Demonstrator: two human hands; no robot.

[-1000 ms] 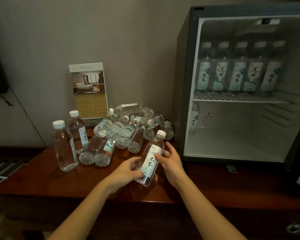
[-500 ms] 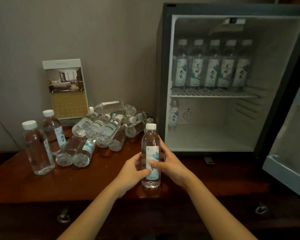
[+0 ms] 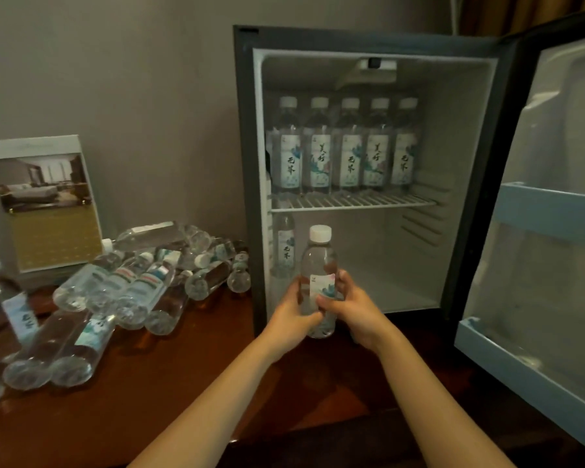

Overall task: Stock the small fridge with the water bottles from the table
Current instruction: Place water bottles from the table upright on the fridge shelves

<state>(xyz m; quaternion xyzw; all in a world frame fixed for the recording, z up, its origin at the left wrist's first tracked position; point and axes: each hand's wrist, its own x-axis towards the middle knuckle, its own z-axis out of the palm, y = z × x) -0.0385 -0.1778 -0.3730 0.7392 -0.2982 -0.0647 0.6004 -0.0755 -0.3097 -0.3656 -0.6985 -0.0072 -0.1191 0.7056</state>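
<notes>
I hold one clear water bottle [image 3: 319, 261] with a white cap upright in front of the small fridge's [image 3: 247, 163] open mouth. My left hand [image 3: 293, 314] grips its lower left side and my right hand [image 3: 350, 305] its lower right side. Inside, a row of several bottles [image 3: 347, 153] stands on the wire shelf [image 3: 352, 201]. One bottle [image 3: 284, 248] stands at the left of the lower compartment. A pile of bottles [image 3: 142, 282] lies on the wooden table [image 3: 169, 359] to the left.
The fridge door [image 3: 551, 231] hangs open at the right, its shelves bare. A framed hotel card [image 3: 44, 204] leans on the wall behind the pile. Upright bottles [image 3: 0, 315] stand at the far left edge. The lower compartment floor is bare to the right.
The bottle went from tilted to upright and moved right, from over the table to the fridge opening. Both hands kept hold of it. My view turned right toward the fridge.
</notes>
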